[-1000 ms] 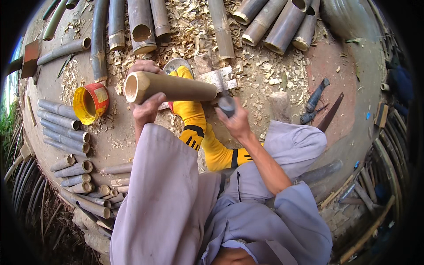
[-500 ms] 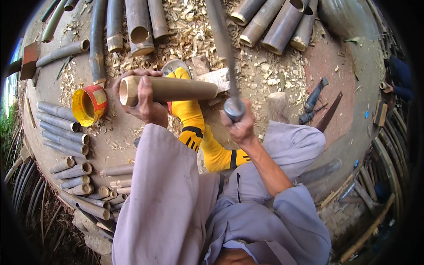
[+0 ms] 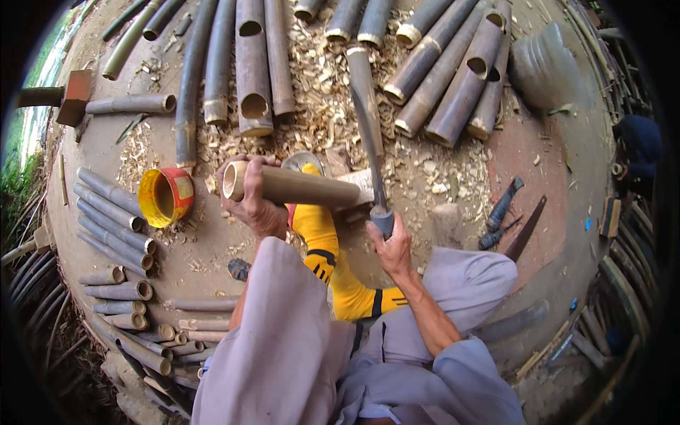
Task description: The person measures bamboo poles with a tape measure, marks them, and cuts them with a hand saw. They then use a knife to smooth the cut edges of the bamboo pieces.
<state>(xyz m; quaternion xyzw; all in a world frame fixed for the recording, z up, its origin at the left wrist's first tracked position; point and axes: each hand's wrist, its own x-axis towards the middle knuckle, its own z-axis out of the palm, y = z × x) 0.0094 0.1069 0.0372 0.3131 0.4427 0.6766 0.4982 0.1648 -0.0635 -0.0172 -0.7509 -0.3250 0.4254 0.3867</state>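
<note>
My left hand (image 3: 255,202) is closed around the left part of a short, scraped bamboo tube (image 3: 312,187). The tube lies nearly level, tilted slightly down to the right, its hollow pale end facing left. In my right hand (image 3: 392,248) is the dark grip of a machete (image 3: 370,145), its long blade pointing away from me. The blade stands just right of the tube's far end, beside a pale chopped wood block (image 3: 360,183); whether it touches either is hard to tell. A yellow sock (image 3: 316,230) on my foot shows below the tube.
Wood chips (image 3: 326,92) cover the ground ahead, between dark bamboo poles (image 3: 443,78). A red and yellow tub (image 3: 185,195) stands left, near cut bamboo lengths (image 3: 113,219). A saw (image 3: 527,228) and a dark-handled tool (image 3: 505,205) lie right. A hammer-like tool (image 3: 73,98) lies far left.
The whole view has shifted, so the scene sits lower in the picture. The machete, blurred before, is now sharper, its blade lower. The bamboo tube's right end has dipped slightly; both grips remain.
</note>
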